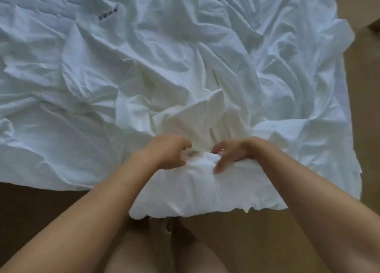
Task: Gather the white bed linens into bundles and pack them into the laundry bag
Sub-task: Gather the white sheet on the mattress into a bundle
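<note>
Bunching the sheet (185, 67) at its near edge on the floor (267, 231). The left hand (168, 151) has its fingers curled into the fabric; the right hand (230, 152) is too blurry to call. Most of the sheet lies spread out far and left, so I reckon a small grab could slip or trail. No bag in sight.

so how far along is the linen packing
Early on. Done: only the near edge of the white sheet is bunched up at its middle. In hand: the left hand and right hand grip that bunch side by side. Left: most of the sheet lies spread and crumpled over the floor, no finished bundle shows, and no laundry bag is in view.
</note>
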